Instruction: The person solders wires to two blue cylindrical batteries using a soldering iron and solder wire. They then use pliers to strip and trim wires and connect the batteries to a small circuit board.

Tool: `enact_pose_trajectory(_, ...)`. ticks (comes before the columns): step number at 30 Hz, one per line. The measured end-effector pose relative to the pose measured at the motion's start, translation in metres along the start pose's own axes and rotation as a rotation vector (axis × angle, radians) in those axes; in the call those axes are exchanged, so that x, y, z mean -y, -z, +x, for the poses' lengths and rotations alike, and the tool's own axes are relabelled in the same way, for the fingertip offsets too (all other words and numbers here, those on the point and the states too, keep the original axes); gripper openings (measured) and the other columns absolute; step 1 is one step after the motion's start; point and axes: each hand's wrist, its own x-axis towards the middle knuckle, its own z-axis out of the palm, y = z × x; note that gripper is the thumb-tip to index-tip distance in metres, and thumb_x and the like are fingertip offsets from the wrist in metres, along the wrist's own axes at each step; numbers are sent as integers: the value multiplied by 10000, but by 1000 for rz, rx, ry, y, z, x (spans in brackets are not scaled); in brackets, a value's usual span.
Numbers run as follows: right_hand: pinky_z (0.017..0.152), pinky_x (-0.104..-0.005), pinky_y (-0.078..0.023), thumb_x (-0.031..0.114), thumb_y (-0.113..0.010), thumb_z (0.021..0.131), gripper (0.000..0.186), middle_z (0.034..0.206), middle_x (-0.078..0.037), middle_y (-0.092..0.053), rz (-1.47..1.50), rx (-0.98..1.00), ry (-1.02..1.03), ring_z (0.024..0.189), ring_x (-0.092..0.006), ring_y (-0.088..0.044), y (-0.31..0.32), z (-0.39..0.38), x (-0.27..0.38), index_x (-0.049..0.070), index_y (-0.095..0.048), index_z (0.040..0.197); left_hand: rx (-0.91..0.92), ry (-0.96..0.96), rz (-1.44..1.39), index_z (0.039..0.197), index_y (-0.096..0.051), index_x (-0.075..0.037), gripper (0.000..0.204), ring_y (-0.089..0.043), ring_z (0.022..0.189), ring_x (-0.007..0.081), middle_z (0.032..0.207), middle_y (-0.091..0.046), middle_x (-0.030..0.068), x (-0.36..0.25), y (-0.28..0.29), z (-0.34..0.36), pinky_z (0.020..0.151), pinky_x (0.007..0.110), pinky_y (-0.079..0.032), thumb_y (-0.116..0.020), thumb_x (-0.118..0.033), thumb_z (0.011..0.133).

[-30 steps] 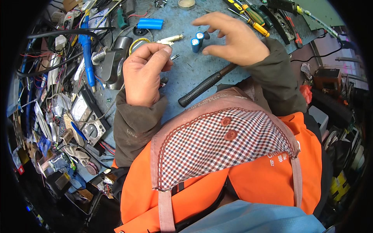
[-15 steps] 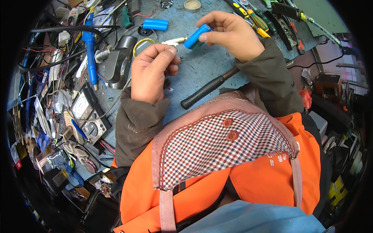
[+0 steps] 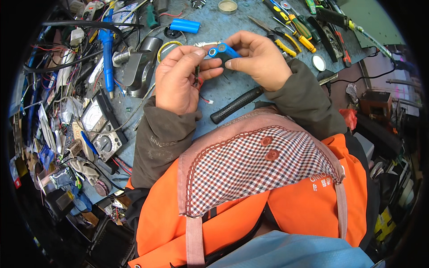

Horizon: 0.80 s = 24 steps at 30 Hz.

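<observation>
My right hand (image 3: 259, 56) holds a blue two-cell battery pack (image 3: 230, 51) between thumb and fingers, its round ends turned toward my left hand. My left hand (image 3: 178, 76) is closed, its thumb and index fingertip close to the cell ends. A narrow dark strip (image 3: 196, 75) with red and black wires is held in its fingers; a small white plug (image 3: 210, 102) dangles below. Another blue battery pack (image 3: 185, 25) lies on the bench beyond. A black-handled hammer (image 3: 237, 105) lies near me, its head hidden behind my right arm.
Left of my hands are a grey metal tool stand (image 3: 142, 67), a blue soldering iron (image 3: 107, 58), an analogue multimeter (image 3: 103, 127) and tangled cables. Pliers (image 3: 286, 42), screwdrivers (image 3: 300, 27) and a small round lid (image 3: 318, 62) lie to the right. A shallow round tin (image 3: 228, 6) sits at the back.
My right hand has come lower and turned the battery pack so its ends face left. My left hand has moved slightly right; the two hands are closer together.
</observation>
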Motion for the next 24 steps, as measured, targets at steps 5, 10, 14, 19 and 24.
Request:
enact_pose_trajectory(5,873,-269,-554,-11,-733,923,284,1063,-18,-717,-481,-25,78,993,-97,-672,0,-1,-11,9,-695,1203,26,16,67,1107,-680,34,134,-764,956,229,1073,-748,159,10,0,3,855,378,-661,-633,-73,1040)
enact_pose_trajectory(10,773,-354,-562,77,-763,853,292,947,-113,-734,-539,-161,166,871,-239,-707,0,0,-22,44,-725,1141,-29,62,142,1082,-722,27,147,-743,896,185,974,-751,111,16,-2,5,832,335,-644,-689,-101,1019)
enact_pose_trajectory(14,746,-419,-570,150,-803,810,327,927,-163,-735,-642,-208,220,840,-344,-723,2,0,-22,74,-742,1122,-90,80,268,1032,-761,12,136,-680,804,130,925,-738,63,18,-3,4,744,280,-582,-734,-114,988)
enact_pose_trajectory(19,754,-430,-575,164,-822,790,344,951,-154,-731,-706,-214,292,861,-344,-723,2,0,-22,89,-751,1119,-89,69,389,1023,-790,11,134,-597,739,84,874,-722,22,19,-3,3,659,244,-461,-766,-104,958)
enact_pose_trajectory(24,760,-433,-578,168,-812,798,332,971,-151,-735,-729,-224,349,877,-352,-721,5,0,-25,88,-752,1114,-88,56,487,1043,-802,13,149,-575,741,60,863,-720,6,16,-9,2,649,235,-433,-785,-102,949)
